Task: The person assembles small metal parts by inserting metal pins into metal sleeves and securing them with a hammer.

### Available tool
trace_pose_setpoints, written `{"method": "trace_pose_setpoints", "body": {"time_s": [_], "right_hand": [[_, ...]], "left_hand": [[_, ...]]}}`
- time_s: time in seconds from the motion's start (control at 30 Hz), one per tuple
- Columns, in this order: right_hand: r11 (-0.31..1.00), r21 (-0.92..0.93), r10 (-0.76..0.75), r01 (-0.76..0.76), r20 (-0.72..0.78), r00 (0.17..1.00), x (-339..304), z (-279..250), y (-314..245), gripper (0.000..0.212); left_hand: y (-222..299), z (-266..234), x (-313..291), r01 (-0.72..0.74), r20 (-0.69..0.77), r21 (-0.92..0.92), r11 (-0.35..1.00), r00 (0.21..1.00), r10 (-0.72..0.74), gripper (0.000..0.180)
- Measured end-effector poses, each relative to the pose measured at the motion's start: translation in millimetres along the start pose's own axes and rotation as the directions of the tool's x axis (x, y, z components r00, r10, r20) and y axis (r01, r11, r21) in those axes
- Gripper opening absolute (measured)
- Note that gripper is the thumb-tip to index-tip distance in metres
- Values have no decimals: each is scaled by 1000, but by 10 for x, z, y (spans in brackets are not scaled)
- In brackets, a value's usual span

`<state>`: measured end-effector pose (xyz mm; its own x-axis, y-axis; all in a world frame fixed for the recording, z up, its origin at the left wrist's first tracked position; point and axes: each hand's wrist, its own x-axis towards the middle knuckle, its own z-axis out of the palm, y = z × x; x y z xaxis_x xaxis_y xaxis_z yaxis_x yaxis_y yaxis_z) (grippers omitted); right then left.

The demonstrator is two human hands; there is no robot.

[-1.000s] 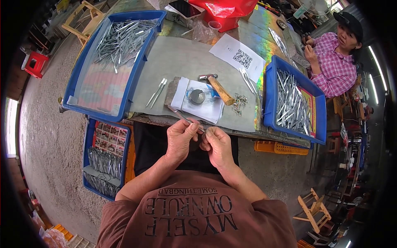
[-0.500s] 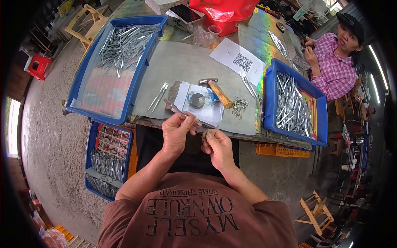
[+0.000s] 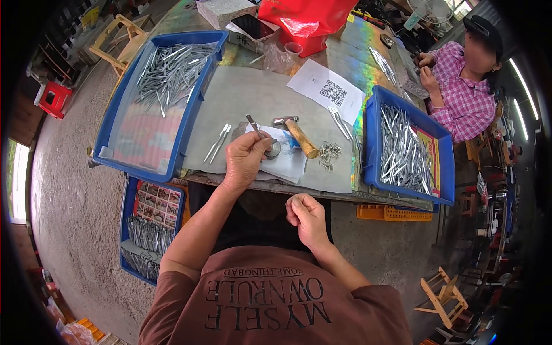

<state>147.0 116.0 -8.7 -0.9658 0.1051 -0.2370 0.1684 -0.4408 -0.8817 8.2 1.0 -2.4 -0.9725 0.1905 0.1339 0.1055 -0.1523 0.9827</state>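
Note:
My left hand (image 3: 246, 161) pinches a slim grey metal piece (image 3: 253, 124), its free end slanting up and away. The hand is over the near table, partly covering a round metal block (image 3: 275, 150) on white papers (image 3: 292, 168). My right hand (image 3: 309, 217) hangs just off the table's front edge, fingers curled together; what they hold, if anything, is hidden. A hammer (image 3: 302, 140) with a wooden handle lies at the papers' right, beside a small heap of tiny metal pins (image 3: 329, 154). Two slim metal pieces (image 3: 218, 144) lie to the left.
Blue trays of metal pieces stand at left (image 3: 175, 155) and right (image 3: 372, 135). A printed sheet (image 3: 310, 77), red bag (image 3: 305, 20) and phone (image 3: 252, 25) lie farther back. Another blue crate (image 3: 127, 224) stands low at left. A co-worker (image 3: 463, 92) sits at the far right.
My left hand has moved forward over the papers with the metal piece, now tipped up. My right hand has drawn back slightly toward me, apart from the left.

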Motion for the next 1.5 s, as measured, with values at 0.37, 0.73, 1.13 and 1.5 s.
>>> {"method": "trace_pose_setpoints", "body": {"time_s": [0.37, 0.73, 1.13, 1.5], "right_hand": [[1000, -22, 15, -16, -27, 1000, -2, -25, 41, 16], [999, -36, -12, 11, -15, 1000, -18, -52, 35, 15], [901, -373, -298, 223, -157, 941, 690, -299, -737, 17], [928, -270, 278, -258, 37, 960, 1101, -112, -900, 43]], "left_hand": [[5, 9, -3, 1, 1, 55, 998, 1000, -1, 5], [41, 35, -20, -37, 32, 116, 993, 999, 33, 5], [90, -20, 62, -335, 231, 398, 854, 937, 260, 9], [35, -16, 102, -423, 288, 395, 816, 900, 327, 8]]}}
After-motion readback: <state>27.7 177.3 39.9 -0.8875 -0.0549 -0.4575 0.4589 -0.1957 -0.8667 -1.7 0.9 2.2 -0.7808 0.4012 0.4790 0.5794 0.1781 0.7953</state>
